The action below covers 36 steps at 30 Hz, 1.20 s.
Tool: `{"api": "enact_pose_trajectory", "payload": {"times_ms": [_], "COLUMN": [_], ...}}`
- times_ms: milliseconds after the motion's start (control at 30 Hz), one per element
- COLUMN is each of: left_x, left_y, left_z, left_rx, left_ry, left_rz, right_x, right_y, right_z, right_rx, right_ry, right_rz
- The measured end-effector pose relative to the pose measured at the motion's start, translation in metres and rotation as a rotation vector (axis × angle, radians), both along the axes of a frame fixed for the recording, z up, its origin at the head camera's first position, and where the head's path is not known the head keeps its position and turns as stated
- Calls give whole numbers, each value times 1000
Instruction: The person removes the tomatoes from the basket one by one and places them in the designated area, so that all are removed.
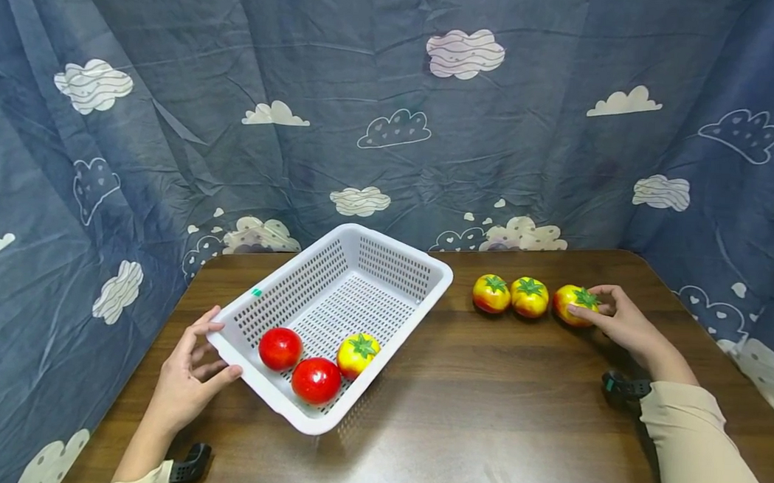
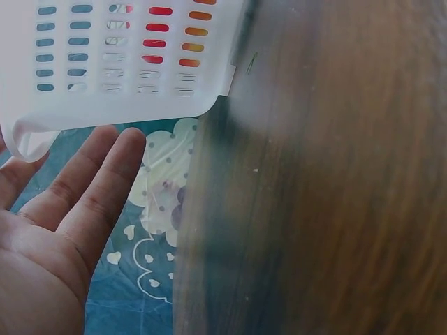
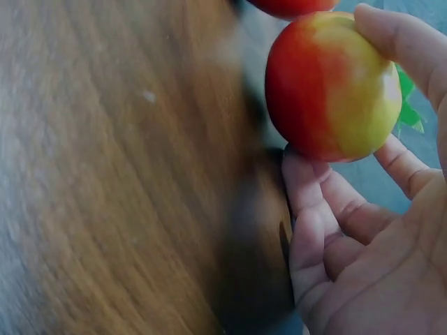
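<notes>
My left hand (image 1: 182,373) holds the left corner of a white plastic basket (image 1: 396,253), with thumb and fingers at its rim. In the left wrist view two fingers (image 2: 105,195) stretch below the basket's slotted wall (image 2: 126,105). Inside the basket lie two plain red tomatoes, one (image 1: 280,349) left of the other (image 1: 316,380), and a yellow tomato (image 1: 355,358) with a green leafy top. At the table's right, my right hand (image 1: 621,322) pinches a yellow-red tomato (image 3: 332,87) between thumb and fingers. Whether it touches the table is unclear.
Two more yellow-red tomatoes (image 1: 492,294) (image 1: 530,297) sit side by side, left of the one in my right hand. A brown wooden table (image 1: 483,410) lies under everything. Blue cloth with cloud prints (image 1: 371,63) hangs behind the table and along its sides.
</notes>
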State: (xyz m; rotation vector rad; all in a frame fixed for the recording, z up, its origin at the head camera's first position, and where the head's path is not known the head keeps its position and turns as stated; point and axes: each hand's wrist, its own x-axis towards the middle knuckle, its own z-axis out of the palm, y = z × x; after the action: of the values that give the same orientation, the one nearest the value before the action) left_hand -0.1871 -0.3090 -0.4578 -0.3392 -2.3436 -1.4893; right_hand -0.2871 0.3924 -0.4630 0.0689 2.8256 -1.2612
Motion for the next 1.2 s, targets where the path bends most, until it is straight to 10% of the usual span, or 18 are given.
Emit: {"api": "enact_pose_trajectory", "payload": {"times_ms": [1200], "left_x": [1], "left_y": [1], "left_z": [-1], "left_rx": [-9], "left_ry": [11], "left_rz": [7], "right_x": [-1], "right_y": [-13], "right_z": [-2], "right_rx": [-69], "right_ry": [-59], "right_rz": [-37]}}
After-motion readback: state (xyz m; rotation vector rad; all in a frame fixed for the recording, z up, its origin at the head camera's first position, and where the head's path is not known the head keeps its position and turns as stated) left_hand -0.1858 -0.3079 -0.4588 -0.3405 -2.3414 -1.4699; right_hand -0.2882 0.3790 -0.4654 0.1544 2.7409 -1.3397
